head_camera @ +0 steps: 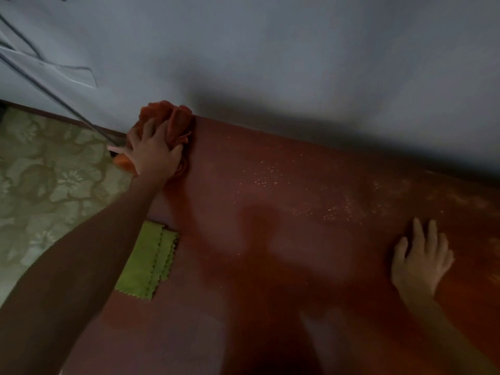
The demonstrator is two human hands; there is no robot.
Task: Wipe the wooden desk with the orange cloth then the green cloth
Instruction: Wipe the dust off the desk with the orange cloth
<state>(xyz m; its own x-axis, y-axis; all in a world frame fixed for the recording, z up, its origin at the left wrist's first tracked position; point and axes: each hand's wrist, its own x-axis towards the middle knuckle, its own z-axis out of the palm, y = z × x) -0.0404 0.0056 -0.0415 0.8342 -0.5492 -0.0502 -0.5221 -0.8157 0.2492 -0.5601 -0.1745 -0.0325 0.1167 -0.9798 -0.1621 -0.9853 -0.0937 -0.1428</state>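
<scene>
Left fingers (151, 131) spread and curled down over the orange cloth (173, 123), pressing the bunched fabric onto the counter (270, 266) at its far left corner, against the wall (270, 63). Left hand (154, 150) covering most of the cloth, with folds showing beyond the fingertips and a small orange edge poking out at the wrist side. Left forearm stretched in from the lower left, crossing over part of the green cloth (148, 261).

Right fingers (424, 239) straight and slightly apart, gripping nothing. Right hand (419, 261) laid flat on the counter, well apart from the orange cloth, toward the right end.

Green cloth folded flat on the counter's left edge, nearer the person than the orange cloth, zigzag edges visible, untouched by either hand.

Pale specks (297, 190) scattered over the counter between the orange cloth and the right hand, thickest toward the wall. Patterned floor (54, 171) left of the counter. Thin dark cables (54, 93) running down the wall toward the corner by the orange cloth.
</scene>
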